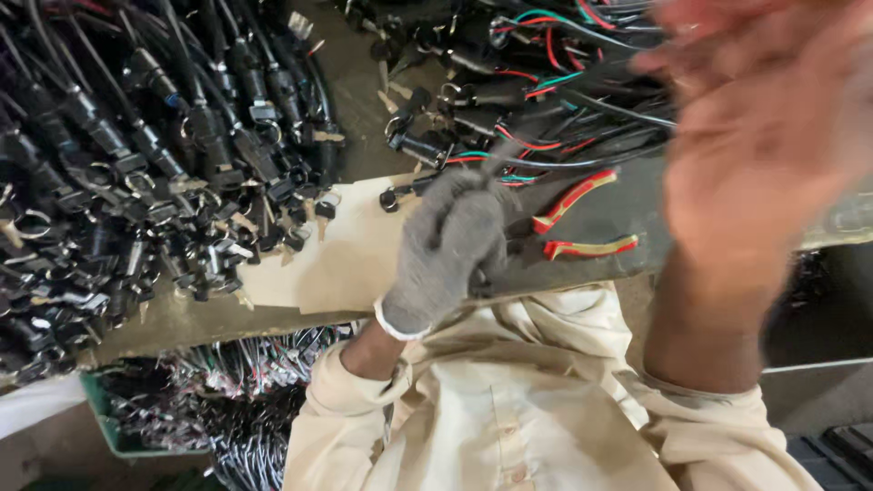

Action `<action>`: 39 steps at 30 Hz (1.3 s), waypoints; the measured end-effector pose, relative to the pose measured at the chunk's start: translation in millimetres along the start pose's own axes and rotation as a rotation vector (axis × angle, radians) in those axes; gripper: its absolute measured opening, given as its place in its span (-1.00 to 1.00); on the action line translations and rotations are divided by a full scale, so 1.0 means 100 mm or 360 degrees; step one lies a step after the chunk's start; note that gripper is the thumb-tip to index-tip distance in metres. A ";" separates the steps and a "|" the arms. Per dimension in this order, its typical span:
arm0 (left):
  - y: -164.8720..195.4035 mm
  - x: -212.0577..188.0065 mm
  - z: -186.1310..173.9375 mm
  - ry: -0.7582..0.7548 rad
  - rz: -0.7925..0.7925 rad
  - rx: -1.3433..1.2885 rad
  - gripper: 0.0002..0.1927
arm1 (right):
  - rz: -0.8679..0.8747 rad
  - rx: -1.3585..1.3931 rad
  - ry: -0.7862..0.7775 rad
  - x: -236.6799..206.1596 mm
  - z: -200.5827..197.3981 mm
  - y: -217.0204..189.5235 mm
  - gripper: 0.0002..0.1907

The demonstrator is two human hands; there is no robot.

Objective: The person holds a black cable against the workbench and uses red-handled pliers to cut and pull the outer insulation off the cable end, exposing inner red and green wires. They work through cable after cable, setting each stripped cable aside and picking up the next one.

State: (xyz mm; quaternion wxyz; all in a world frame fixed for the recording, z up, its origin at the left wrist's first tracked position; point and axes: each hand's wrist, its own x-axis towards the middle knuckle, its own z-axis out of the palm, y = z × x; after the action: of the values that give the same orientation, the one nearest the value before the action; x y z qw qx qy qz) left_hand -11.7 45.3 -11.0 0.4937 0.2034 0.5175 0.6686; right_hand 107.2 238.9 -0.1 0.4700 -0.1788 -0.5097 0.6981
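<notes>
Fingers (473, 205) of the left hand (446, 250), in a grey knitted glove, curling tight into a fist around a dark cable end, gripping it just above the near edge of the bench (600, 223). Cable (546, 162) running up and right from that fist into a tangle of black, red and green wires (546, 82) spreading across the top right.

Right hand (773, 136), bare, blurring with motion close to the camera, raised over the right side of the bench; fingers spreading loosely, holding nothing that can be made out, though hard to tell through the blur.

Lying just right of the gloved fist: pliers (582, 223) with red and yellow rubbery handles splayed apart, resting flat on the grey bench top.

Lying under and left of the fist: a pale, smooth sheet of cardboard (336, 259), reaching to the front edge of the bench.

Filling the whole left side: a dense heap of black plastic switches with metal keys (145, 182), glossy, cylindrical, packed close and spilling onto the cardboard. Leaving only a narrow bare strip of bench around the fist and the pliers.

Sitting below the bench edge at lower left: a green crate (109, 427) holding more thin wires. Showing at the bottom centre: cream cloth shirt sleeves (509, 409), wrinkled and soft.
</notes>
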 end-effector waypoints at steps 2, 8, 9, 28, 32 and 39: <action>0.02 0.01 -0.08 -0.0085 0.0063 -0.0854 -0.61 | 0.0244 -0.0120 -0.0309 -0.14 0.14 0.13 -0.71; 0.10 0.09 -0.27 0.0026 0.0152 0.0046 -0.62 | 0.1077 -0.0858 -0.0708 -0.92 0.22 0.38 -0.38; 0.08 0.09 -0.27 0.0108 0.0149 0.0031 -0.62 | 0.1140 -0.1155 -0.0609 -0.95 0.18 0.44 -0.37; -0.22 -0.34 -0.08 0.0078 0.0454 0.0119 -0.84 | 0.0124 -0.0659 -0.0701 -1.09 -0.11 0.62 -0.55; -0.21 -0.22 -0.07 0.0138 0.0318 -0.0317 -0.79 | 0.0029 -0.0824 -0.0721 -1.06 -0.08 0.56 -0.58; -0.07 -0.14 -0.15 0.0375 0.0853 0.1144 -0.40 | -0.0034 -0.0779 -0.0816 -1.03 -0.06 0.47 -0.58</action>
State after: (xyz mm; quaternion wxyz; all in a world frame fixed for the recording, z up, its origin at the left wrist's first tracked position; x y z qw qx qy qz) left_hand -14.5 25.0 -19.6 0.1394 0.4108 0.6982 0.5695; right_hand 139.9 154.4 -68.0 0.2773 -0.0997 -0.7651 0.5726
